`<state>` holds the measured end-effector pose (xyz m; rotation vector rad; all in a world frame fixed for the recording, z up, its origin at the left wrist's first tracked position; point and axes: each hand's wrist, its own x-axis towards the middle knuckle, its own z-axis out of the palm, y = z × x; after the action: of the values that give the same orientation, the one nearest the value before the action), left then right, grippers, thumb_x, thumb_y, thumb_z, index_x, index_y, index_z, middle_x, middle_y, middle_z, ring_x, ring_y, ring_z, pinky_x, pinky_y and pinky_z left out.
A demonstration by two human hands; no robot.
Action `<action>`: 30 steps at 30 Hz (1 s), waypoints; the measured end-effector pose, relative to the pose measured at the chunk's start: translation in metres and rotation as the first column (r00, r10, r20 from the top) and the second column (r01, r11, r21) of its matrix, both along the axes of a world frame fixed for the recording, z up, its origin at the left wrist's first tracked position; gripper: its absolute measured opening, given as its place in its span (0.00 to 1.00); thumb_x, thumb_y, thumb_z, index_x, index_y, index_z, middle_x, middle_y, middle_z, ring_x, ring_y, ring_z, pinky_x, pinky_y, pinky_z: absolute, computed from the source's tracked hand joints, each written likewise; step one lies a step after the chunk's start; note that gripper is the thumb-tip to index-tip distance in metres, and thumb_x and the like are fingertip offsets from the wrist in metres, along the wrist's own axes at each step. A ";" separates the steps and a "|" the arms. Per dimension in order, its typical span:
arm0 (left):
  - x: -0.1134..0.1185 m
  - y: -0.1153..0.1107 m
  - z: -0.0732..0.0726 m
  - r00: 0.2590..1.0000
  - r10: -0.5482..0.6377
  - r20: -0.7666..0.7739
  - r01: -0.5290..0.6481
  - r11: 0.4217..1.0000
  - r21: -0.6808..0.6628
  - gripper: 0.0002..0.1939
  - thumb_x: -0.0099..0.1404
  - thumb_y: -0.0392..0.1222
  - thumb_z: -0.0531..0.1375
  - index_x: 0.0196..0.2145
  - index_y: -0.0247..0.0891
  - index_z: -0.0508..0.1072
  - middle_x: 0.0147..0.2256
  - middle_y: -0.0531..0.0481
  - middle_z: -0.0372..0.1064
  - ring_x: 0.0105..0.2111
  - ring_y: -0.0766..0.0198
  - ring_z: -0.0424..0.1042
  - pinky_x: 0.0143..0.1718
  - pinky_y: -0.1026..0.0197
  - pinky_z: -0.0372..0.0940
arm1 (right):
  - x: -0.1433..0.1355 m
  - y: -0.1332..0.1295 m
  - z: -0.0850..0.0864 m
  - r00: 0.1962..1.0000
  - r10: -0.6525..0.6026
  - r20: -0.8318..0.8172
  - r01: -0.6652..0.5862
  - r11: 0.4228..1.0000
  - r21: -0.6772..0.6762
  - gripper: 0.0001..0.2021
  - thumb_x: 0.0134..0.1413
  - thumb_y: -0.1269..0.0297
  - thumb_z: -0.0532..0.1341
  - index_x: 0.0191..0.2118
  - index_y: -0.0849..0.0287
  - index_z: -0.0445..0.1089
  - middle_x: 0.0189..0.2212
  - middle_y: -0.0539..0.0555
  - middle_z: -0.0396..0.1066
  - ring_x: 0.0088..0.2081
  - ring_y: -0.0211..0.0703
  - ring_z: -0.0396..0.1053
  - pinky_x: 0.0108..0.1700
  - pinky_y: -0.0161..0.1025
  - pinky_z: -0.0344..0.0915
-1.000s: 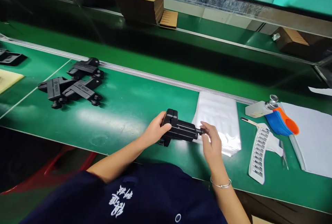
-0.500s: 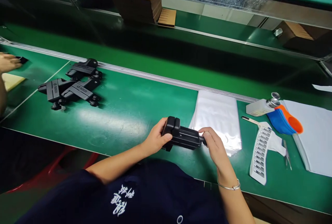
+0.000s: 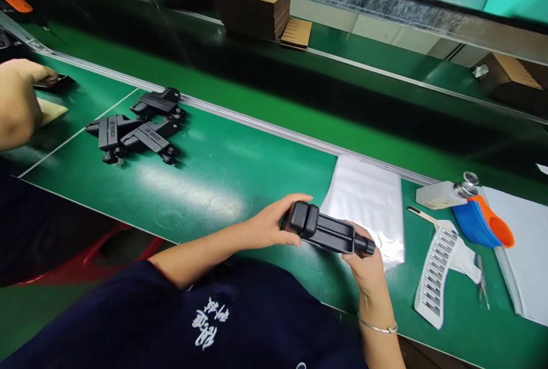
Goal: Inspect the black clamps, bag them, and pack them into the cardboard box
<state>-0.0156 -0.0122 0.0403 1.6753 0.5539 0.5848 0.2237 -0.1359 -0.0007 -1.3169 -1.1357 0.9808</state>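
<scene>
Both hands hold a black clamp-like device (image 3: 331, 232) above the bench's front part. My left hand (image 3: 269, 225) wraps round its blocky end, thumb in front and fingers behind. At the other end, by the knob, my right hand (image 3: 367, 263) grips the body, with part of its fingers hidden behind it. A long slot with a threaded rod shows on the device's upper face. Three similar black devices (image 3: 148, 132) lie grouped on the green bench to the left. Just behind my right hand is a stack of clear plastic bags (image 3: 368, 198).
On the right lie a white bottle (image 3: 440, 194), a blue and orange holder (image 3: 482, 223), a label sheet (image 3: 436, 272), tweezers (image 3: 483, 283) and white sheets (image 3: 528, 260). Another person's hand (image 3: 19, 101) is at far left. A metal-edged shelf (image 3: 363, 4) crosses above.
The black device has turned so its slotted face shows, and my right hand has shifted from the knob onto the body. The view has shifted; the other person's hand reaches further in.
</scene>
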 end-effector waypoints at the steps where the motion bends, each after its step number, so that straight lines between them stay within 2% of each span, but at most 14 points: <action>1: -0.002 0.003 0.003 0.998 -0.057 -0.013 0.058 0.994 0.097 0.43 0.55 0.64 0.65 0.61 0.40 0.59 0.52 0.39 0.69 0.52 0.49 0.69 0.55 0.48 0.62 | 0.001 -0.001 0.002 1.000 -0.005 0.021 0.005 1.000 -0.004 0.26 0.49 0.49 0.70 0.53 0.52 0.70 0.50 0.60 0.74 0.50 0.56 0.73 0.50 0.52 0.73; 4: -0.007 0.012 0.007 0.981 -0.187 -0.055 0.194 0.922 0.334 0.33 0.63 0.54 0.61 0.62 0.42 0.59 0.54 0.39 0.69 0.55 0.50 0.68 0.60 0.46 0.58 | 0.004 -0.004 0.005 0.995 -0.032 0.098 0.031 0.999 0.012 0.25 0.46 0.52 0.72 0.51 0.50 0.72 0.52 0.59 0.74 0.52 0.57 0.72 0.53 0.56 0.71; 7: -0.010 0.015 0.008 0.976 -0.204 -0.081 0.219 0.861 0.459 0.27 0.66 0.48 0.57 0.61 0.42 0.62 0.56 0.40 0.69 0.57 0.51 0.67 0.63 0.45 0.55 | 0.007 -0.005 0.004 0.987 -0.037 0.155 0.032 0.999 0.034 0.25 0.44 0.52 0.73 0.50 0.50 0.74 0.52 0.59 0.74 0.53 0.58 0.72 0.54 0.58 0.70; 10: -0.013 0.015 0.010 0.974 -0.196 -0.109 0.225 0.844 0.487 0.26 0.67 0.47 0.57 0.60 0.41 0.63 0.56 0.39 0.69 0.58 0.51 0.66 0.63 0.45 0.54 | 0.008 -0.003 0.001 0.984 -0.019 0.175 0.011 0.999 0.052 0.25 0.44 0.52 0.73 0.50 0.49 0.73 0.52 0.59 0.73 0.53 0.58 0.71 0.54 0.59 0.70; 13: -0.015 0.013 0.011 0.975 -0.194 -0.105 0.221 0.865 0.450 0.25 0.66 0.48 0.57 0.59 0.41 0.64 0.56 0.39 0.69 0.58 0.51 0.66 0.63 0.45 0.53 | 0.006 -0.001 0.004 0.981 -0.005 0.193 -0.008 0.998 0.066 0.25 0.46 0.51 0.72 0.51 0.49 0.72 0.52 0.58 0.73 0.53 0.58 0.72 0.53 0.58 0.71; 15: -0.015 0.011 0.009 0.985 -0.162 -0.052 0.170 0.917 0.360 0.27 0.63 0.52 0.61 0.57 0.40 0.66 0.54 0.40 0.70 0.55 0.50 0.68 0.61 0.46 0.57 | 0.002 0.000 0.011 0.976 0.023 0.218 -0.040 0.997 0.071 0.26 0.48 0.50 0.70 0.53 0.49 0.70 0.52 0.58 0.73 0.52 0.57 0.72 0.52 0.55 0.72; 17: -0.013 0.008 0.005 0.999 -0.038 0.017 0.034 0.986 0.162 0.33 0.58 0.59 0.64 0.55 0.39 0.67 0.50 0.42 0.72 0.50 0.49 0.71 0.54 0.49 0.63 | -0.004 0.000 0.021 0.968 0.017 0.250 -0.041 0.995 0.094 0.28 0.55 0.46 0.65 0.59 0.50 0.65 0.51 0.59 0.73 0.51 0.55 0.73 0.50 0.53 0.72; 18: -0.012 0.006 0.002 0.998 0.052 0.043 -0.054 0.998 0.035 0.35 0.56 0.63 0.64 0.54 0.38 0.67 0.47 0.43 0.73 0.47 0.50 0.72 0.50 0.51 0.65 | -0.006 -0.001 0.027 0.957 -0.017 0.290 -0.019 0.992 0.122 0.28 0.58 0.45 0.61 0.61 0.50 0.61 0.51 0.60 0.73 0.50 0.55 0.73 0.49 0.52 0.72; 21: -0.008 0.004 -0.008 0.965 0.257 0.053 -0.234 0.934 -0.270 0.38 0.55 0.71 0.60 0.50 0.35 0.69 0.42 0.44 0.72 0.42 0.53 0.72 0.42 0.56 0.66 | -0.010 -0.001 0.039 0.836 -0.178 0.518 0.037 0.962 0.271 0.20 0.65 0.51 0.56 0.58 0.52 0.61 0.45 0.59 0.73 0.44 0.52 0.74 0.44 0.50 0.71; 23: -0.007 0.003 -0.012 0.960 0.277 0.042 -0.249 0.912 -0.326 0.39 0.55 0.71 0.60 0.49 0.34 0.69 0.41 0.43 0.71 0.41 0.53 0.71 0.40 0.58 0.65 | -0.009 0.001 0.043 0.733 -0.214 0.646 -0.022 0.941 0.337 0.13 0.66 0.54 0.55 0.51 0.53 0.64 0.37 0.56 0.73 0.37 0.49 0.72 0.38 0.46 0.70; 24: -0.008 0.003 -0.013 0.961 0.273 0.033 -0.249 0.916 -0.314 0.38 0.55 0.71 0.60 0.48 0.34 0.69 0.41 0.43 0.71 0.41 0.54 0.70 0.39 0.59 0.65 | -0.009 0.002 0.045 0.712 -0.205 0.671 -0.053 0.938 0.342 0.12 0.66 0.53 0.53 0.48 0.53 0.65 0.34 0.55 0.72 0.34 0.47 0.71 0.36 0.45 0.69; 26: -0.012 0.002 -0.011 0.964 0.265 0.015 -0.255 0.941 -0.221 0.37 0.55 0.71 0.60 0.48 0.35 0.69 0.40 0.44 0.71 0.39 0.55 0.70 0.38 0.59 0.65 | -0.009 0.005 0.046 0.733 -0.174 0.657 -0.058 0.947 0.316 0.16 0.68 0.49 0.48 0.43 0.55 0.65 0.30 0.54 0.69 0.30 0.46 0.67 0.32 0.43 0.65; 28: -0.017 0.001 -0.008 0.964 0.265 -0.018 -0.266 0.962 -0.061 0.37 0.53 0.69 0.63 0.48 0.36 0.69 0.40 0.45 0.70 0.39 0.56 0.70 0.40 0.58 0.65 | -0.010 0.008 0.046 0.793 -0.123 0.597 0.012 0.982 0.188 0.20 0.69 0.48 0.44 0.39 0.56 0.66 0.26 0.51 0.66 0.27 0.43 0.64 0.30 0.41 0.62; 30: -0.020 0.000 -0.004 0.960 0.276 -0.056 -0.271 0.959 0.080 0.36 0.51 0.66 0.66 0.48 0.37 0.69 0.41 0.46 0.70 0.40 0.55 0.70 0.42 0.57 0.65 | -0.011 0.010 0.045 0.870 -0.054 0.490 0.061 0.998 0.001 0.22 0.69 0.49 0.43 0.33 0.56 0.65 0.22 0.48 0.61 0.24 0.40 0.61 0.28 0.38 0.59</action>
<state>-0.0357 -0.0119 0.0359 1.7030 0.8305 0.7580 0.2126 -0.1260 0.0440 -1.6583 -1.4598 0.6194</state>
